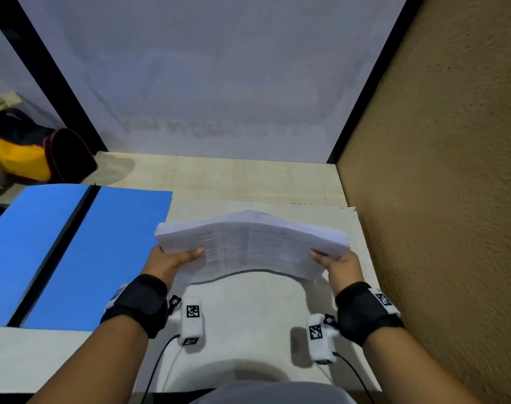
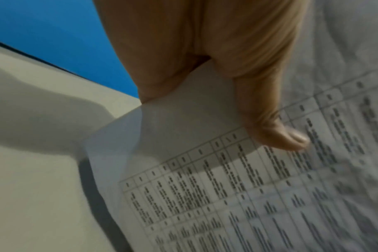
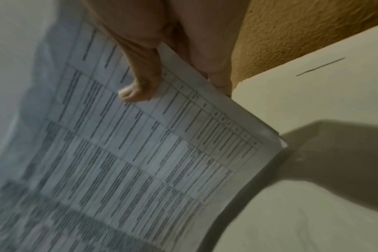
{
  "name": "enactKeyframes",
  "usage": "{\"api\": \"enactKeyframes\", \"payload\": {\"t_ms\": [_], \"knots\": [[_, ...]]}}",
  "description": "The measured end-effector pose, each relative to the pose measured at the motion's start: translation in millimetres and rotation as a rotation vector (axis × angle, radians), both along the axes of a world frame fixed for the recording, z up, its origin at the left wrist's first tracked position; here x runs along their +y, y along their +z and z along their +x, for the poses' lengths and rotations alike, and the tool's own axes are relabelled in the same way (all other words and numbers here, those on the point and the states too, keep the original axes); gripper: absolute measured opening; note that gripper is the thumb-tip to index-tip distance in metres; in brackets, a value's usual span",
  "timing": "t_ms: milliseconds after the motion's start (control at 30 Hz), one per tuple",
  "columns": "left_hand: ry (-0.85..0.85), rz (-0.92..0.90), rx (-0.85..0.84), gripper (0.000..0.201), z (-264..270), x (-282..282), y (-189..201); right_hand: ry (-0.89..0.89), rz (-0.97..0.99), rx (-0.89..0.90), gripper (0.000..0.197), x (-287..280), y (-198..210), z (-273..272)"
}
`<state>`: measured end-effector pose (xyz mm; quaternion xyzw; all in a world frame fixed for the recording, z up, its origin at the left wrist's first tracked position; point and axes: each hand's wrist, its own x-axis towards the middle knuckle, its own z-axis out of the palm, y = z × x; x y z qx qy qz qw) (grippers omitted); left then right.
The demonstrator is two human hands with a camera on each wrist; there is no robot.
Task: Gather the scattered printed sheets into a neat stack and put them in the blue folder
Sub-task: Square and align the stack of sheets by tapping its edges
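Observation:
A stack of printed sheets (image 1: 251, 243) with tables of text hangs above the pale table (image 1: 248, 330), bowed upward in the middle. My left hand (image 1: 172, 259) grips its left edge, thumb on top (image 2: 276, 126), fingers hidden beneath. My right hand (image 1: 337, 265) grips the right edge the same way, thumb on the printed face (image 3: 138, 85). The sheets (image 2: 227, 187) (image 3: 140, 153) look blurred in both wrist views. The blue folder (image 1: 73, 252) lies open and flat to the left of the stack, with a dark spine down its middle.
A brown textured wall (image 1: 438, 199) stands close on the right. A white panel (image 1: 213, 77) with black frame bars closes the back. A black and yellow bag (image 1: 29, 153) lies at the far left, behind the folder.

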<state>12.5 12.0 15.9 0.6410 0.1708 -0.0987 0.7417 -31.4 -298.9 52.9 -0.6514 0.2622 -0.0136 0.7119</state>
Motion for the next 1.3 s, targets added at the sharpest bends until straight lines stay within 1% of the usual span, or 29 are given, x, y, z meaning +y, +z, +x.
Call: {"api": "enactKeyframes", "payload": {"t_ms": [67,100,133,167,233,267,300,433,533,600,633,700,767,800,867,900,933,967,1000,1033,1067,1100,1133,1200,1233,1300], "knots": [[0.003,-0.008,-0.025,0.057,0,6,4,0.012,0.008,-0.052,0.024,-9,0,-1],[-0.001,0.0,-0.022,0.053,-1,8,4,0.014,0.003,-0.063,0.028,-13,-5,-2],[-0.01,0.012,-0.002,0.047,-3,9,3,0.023,-0.019,-0.055,0.032,-15,-10,-4],[-0.016,0.027,0.016,0.045,-5,7,0,0.037,-0.058,-0.023,0.037,-16,-17,-6],[-0.033,0.046,0.05,0.06,-11,2,-5,0.068,-0.112,0.058,0.05,-10,-28,-8],[-0.042,0.054,0.064,0.066,-13,-2,-6,0.07,-0.108,0.085,0.056,-6,-30,-9],[-0.036,0.058,0.066,0.067,-15,-5,-9,0.072,-0.088,0.089,0.057,-3,-32,-9],[0.037,0.029,0.062,0.05,-16,-10,-8,0.04,-0.03,0.017,0.059,4,-25,-6],[-0.015,0.015,0.042,0.051,-21,-11,-5,0.032,-0.04,-0.041,0.066,5,-22,-8],[-0.045,-0.012,0.032,0.058,-25,-11,-5,0.091,-0.059,-0.046,0.07,8,-25,-16],[-0.044,-0.005,0.031,0.067,-25,-10,-7,0.134,-0.076,-0.04,0.069,9,-28,-21],[-0.029,-0.015,0.051,0.081,-22,-10,-10,0.25,-0.128,-0.021,0.058,14,-29,-29],[-0.006,-0.082,0.075,0.081,-22,-13,-13,0.316,-0.191,-0.029,0.046,13,-29,-25],[0.006,-0.101,0.082,0.079,-24,-16,-14,0.288,-0.205,-0.029,0.04,11,-30,-20],[0.002,-0.066,0.066,0.077,-29,-19,-13,0.163,-0.197,-0.01,0.028,6,-30,-10],[-0.016,-0.04,0.054,0.075,-30,-19,-14,0.126,-0.179,0.003,0.033,3,-31,-7],[-0.024,-0.019,0.054,0.069,-31,-18,-14,0.128,-0.15,0.02,0.038,2,-30,-7],[-0.027,-0.016,0.058,0.062,-30,-18,-13,0.161,-0.113,0.03,0.038,2,-29,-8],[-0.028,-0.024,0.066,0.059,-28,-17,-12,0.212,-0.111,0.036,0.035,2,-25,-11],[-0.035,-0.035,0.075,0.062,-27,-16,-13,0.259,-0.146,0.043,0.034,2,-25,-14],[-0.047,-0.036,0.078,0.067,-25,-15,-13,0.268,-0.184,0.038,0.035,1,-25,-15],[-0.061,-0.041,0.081,0.07,-23,-14,-11,0.224,-0.2,0.033,0.037,0,-27,-15],[-0.08,-0.045,0.079,0.066,-23,-14,-8,0.162,-0.182,0.027,0.038,-3,-29,-14],[-0.119,-0.004,0.058,0.048,-21,-12,-3,0.107,-0.096,0.021,0.046,-7,-33,-13],[-0.117,0.003,0.045,0.044,-19,-11,0,0.131,-0.06,0.028,0.051,-8,-33,-12],[-0.086,-0.049,0.043,0.048,-16,-11,4,0.184,-0.086,0.03,0.052,-11,-33,-12]]}}
